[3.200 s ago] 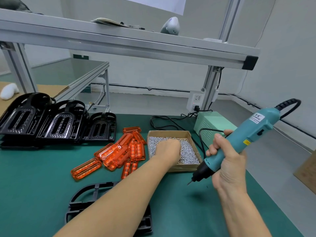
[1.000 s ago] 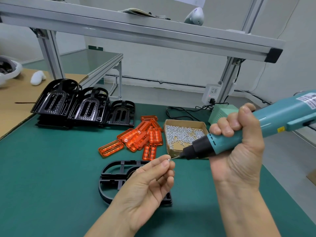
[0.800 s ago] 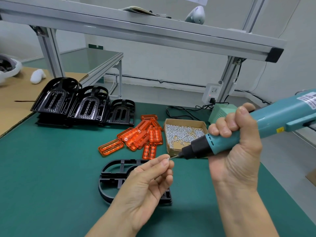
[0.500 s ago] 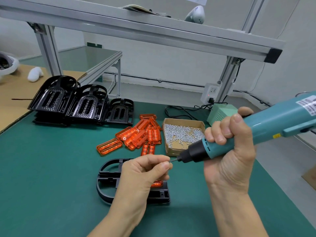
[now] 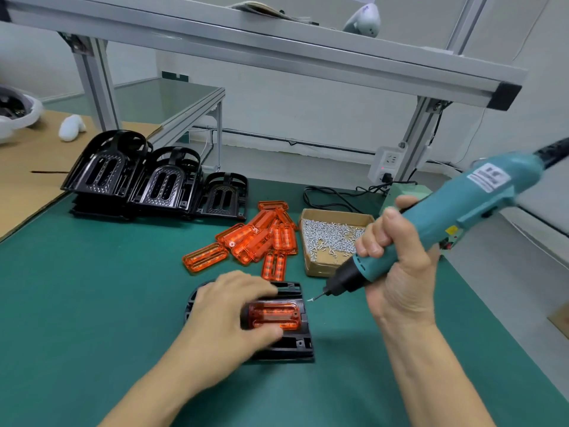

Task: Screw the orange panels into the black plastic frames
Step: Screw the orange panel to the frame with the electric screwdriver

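A black plastic frame [image 5: 295, 343] lies flat on the green mat in front of me, with an orange panel [image 5: 274, 314] seated in it. My left hand [image 5: 228, 315] rests on the frame, fingers along the far side of the panel and thumb along its near side, holding it in place. It hides the panel's left end. My right hand [image 5: 397, 272] grips a teal electric screwdriver [image 5: 462, 204], tilted down to the left. A small screw [image 5: 311, 299] sits on its bit, just right of the frame's far right corner and apart from it.
Several loose orange panels [image 5: 255, 238] lie piled behind the frame. A cardboard box [image 5: 320, 271] of screws sits to their right. Stacks of black frames [image 5: 160, 183] stand at the back left. A green power unit [image 5: 400, 192], cables and an aluminium shelf post are at the back right.
My left hand let go of the screw, which now sits on the bit, and dropped onto the frame and orange panel. The screwdriver has swung down towards the frame.
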